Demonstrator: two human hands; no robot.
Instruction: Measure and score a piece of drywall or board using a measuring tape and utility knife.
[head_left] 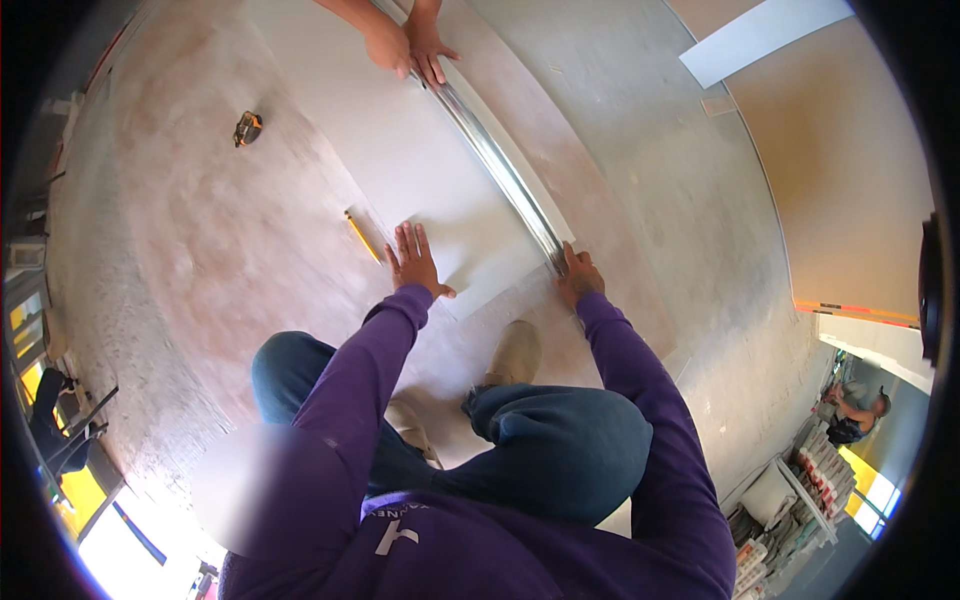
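A long white board (350, 110) lies on the dusty floor in front of me. Along its right side runs a shiny metal profile (497, 160), slanting from far to near. My left hand (414, 264) rests flat on the near left corner of the board, fingers spread. At the profile's near end, my right hand (580, 276) is closed around it, thumb up near the board's edge. Another person's two hands (428, 52) press at the far end of the profile. A yellow pencil (362, 237) lies just left of my left hand.
A black and orange tape measure (248, 129) sits on the floor at the far left. Large boards (840, 170) lie on the right, with a pale strip (765, 40) across them. Stacked materials (790, 500) and another person (862, 415) are at the lower right.
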